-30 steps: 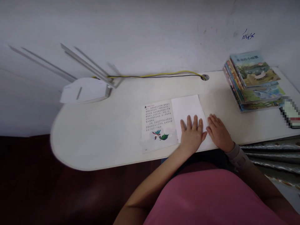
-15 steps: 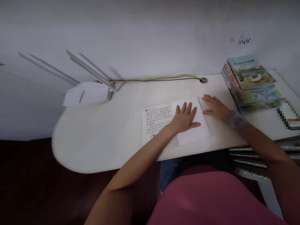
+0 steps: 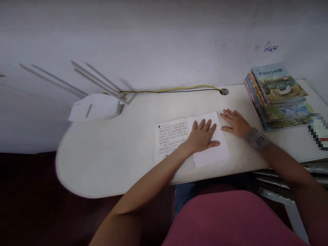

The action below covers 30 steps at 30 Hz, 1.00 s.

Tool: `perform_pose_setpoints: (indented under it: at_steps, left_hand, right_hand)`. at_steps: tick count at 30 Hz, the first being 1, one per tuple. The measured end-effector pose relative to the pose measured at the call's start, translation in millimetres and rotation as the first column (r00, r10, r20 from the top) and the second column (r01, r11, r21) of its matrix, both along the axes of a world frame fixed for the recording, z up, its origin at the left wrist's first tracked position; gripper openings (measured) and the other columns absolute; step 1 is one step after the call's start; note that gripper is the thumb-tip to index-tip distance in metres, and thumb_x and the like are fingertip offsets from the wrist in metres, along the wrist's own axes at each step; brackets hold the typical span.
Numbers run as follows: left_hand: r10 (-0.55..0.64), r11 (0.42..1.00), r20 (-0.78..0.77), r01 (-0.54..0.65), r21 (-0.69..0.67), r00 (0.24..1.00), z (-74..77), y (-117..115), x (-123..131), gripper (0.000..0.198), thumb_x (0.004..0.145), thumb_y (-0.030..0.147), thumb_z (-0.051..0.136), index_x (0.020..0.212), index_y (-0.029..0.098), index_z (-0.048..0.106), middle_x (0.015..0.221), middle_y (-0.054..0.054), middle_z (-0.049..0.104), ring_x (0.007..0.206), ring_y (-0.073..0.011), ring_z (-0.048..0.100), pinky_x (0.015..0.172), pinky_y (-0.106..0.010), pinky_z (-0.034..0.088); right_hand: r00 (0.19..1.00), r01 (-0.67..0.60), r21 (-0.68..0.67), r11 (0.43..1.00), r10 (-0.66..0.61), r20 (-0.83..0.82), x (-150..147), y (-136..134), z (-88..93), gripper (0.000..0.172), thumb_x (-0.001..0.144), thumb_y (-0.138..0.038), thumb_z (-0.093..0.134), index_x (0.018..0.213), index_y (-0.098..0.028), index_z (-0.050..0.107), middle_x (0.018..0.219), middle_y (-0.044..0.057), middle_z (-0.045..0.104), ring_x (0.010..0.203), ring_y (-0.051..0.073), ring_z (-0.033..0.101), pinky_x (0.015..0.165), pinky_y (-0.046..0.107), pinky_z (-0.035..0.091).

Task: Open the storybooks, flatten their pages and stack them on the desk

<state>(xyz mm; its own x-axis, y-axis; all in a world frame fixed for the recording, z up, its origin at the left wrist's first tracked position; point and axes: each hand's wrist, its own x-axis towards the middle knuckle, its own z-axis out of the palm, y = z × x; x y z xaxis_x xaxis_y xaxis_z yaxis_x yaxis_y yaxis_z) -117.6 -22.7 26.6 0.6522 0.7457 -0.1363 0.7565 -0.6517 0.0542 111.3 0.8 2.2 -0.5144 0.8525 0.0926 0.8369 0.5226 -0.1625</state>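
My left hand (image 3: 202, 136) lies flat with fingers apart on a blank white sheet (image 3: 214, 150), near its upper left. That sheet overlaps the right side of a printed page of Chinese text (image 3: 171, 136), and my left forearm hides the page's lower part. My right hand (image 3: 234, 123) rests flat on the white desk (image 3: 102, 153), just right of the sheet and apart from it. A grey wrist brace (image 3: 258, 139) wraps my right wrist. Neither hand holds anything.
A white desk lamp (image 3: 94, 108) stands at the back left. A yellow and black cable (image 3: 174, 90) runs along the wall to a desk grommet (image 3: 224, 91). A stack of picture books (image 3: 278, 95) sits at the right, beside a pixelated object (image 3: 317, 131).
Both hands have moved up the desk. My left hand now covers more of the sheet, my left forearm hides the page's illustration, and my right hand has slid right, off the sheet's edge.
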Motion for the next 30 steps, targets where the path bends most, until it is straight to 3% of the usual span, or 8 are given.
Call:
perform_pose_setpoints:
  at_steps: [3,6,10,21,30]
  left_hand:
    - [0.057,0.996,0.023,-0.059,0.062,0.998,4.8,12.2,6.6,0.082,0.087,0.072,0.026,0.145,0.014,0.034,0.141,-0.019,0.045,0.125,-0.0358,0.042,0.098,-0.048,0.035]
    - [0.109,0.988,0.035,-0.112,0.103,0.993,7.7,26.6,14.3,0.077,0.089,0.069,0.02,0.14,0.016,0.04,0.126,-0.019,0.053,0.11,-0.0327,0.05,0.088,-0.043,0.04]
    - [0.12,0.987,0.018,-0.121,0.108,0.993,8.7,40.6,20.2,0.075,0.089,0.07,0.022,0.138,0.018,0.044,0.116,-0.019,0.056,0.106,-0.0331,0.051,0.084,-0.042,0.039]
    - [0.03,0.999,-0.001,-0.03,0.038,1.0,8.8,56.2,13.9,0.072,0.088,0.068,0.035,0.142,0.021,0.039,0.114,-0.018,0.056,0.103,-0.032,0.054,0.083,-0.039,0.04]
    - [0.031,0.998,0.022,-0.032,0.048,0.999,9.1,57.1,13.4,0.068,0.087,0.064,0.044,0.139,0.021,0.044,0.118,-0.018,0.055,0.105,-0.0322,0.052,0.085,-0.041,0.042]
  right_hand:
    - [0.999,-0.008,0.007,1.0,0.008,0.033,-0.6,-1.1,1.4,0.065,0.091,-0.052,0.045,0.143,-0.013,0.039,0.151,0.019,0.033,0.141,0.032,0.028,0.111,0.053,0.023]
    - [0.999,-0.004,0.009,1.0,0.004,0.044,-1.1,-1.7,3.0,0.064,0.092,-0.051,0.045,0.142,-0.012,0.041,0.152,0.019,0.033,0.141,0.032,0.028,0.112,0.051,0.023]
    - [0.999,-0.001,-0.004,1.0,0.001,0.043,-1.4,-1.5,4.5,0.063,0.092,-0.053,0.043,0.142,-0.014,0.041,0.151,0.018,0.033,0.14,0.031,0.029,0.112,0.05,0.023]
    - [0.994,-0.032,-0.022,0.999,0.034,0.102,-0.9,-1.9,6.6,0.058,0.092,-0.056,0.04,0.142,-0.025,0.043,0.155,0.014,0.027,0.141,0.035,0.024,0.11,0.053,0.022]
    - [0.989,-0.056,0.017,0.998,0.053,0.135,-3.1,-2.1,3.7,0.052,0.098,-0.041,0.031,0.142,-0.017,0.04,0.154,0.013,0.03,0.141,0.03,0.026,0.11,0.056,0.022]
